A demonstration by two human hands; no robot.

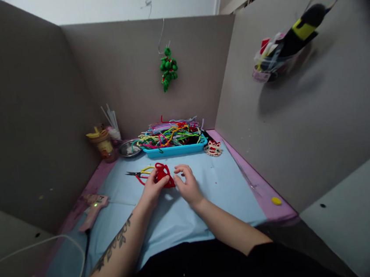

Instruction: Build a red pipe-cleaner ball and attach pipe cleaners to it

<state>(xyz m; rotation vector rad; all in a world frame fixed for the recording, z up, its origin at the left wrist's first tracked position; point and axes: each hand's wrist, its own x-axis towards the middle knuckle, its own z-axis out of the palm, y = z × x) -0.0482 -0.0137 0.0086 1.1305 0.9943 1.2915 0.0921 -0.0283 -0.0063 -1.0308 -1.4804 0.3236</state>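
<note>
Clamping a red craft piece between fingers of left hand; curving right hand just right of piece, thumb and fingers apart.

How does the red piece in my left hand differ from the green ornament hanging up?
The red piece looks all red; the green ornament has small red spots. The red piece shows open loops; the green ornament is a bunch of rounded lumps. Your left hand holds the red piece, while the green ornament hangs by the back panel. Both show red.
</note>
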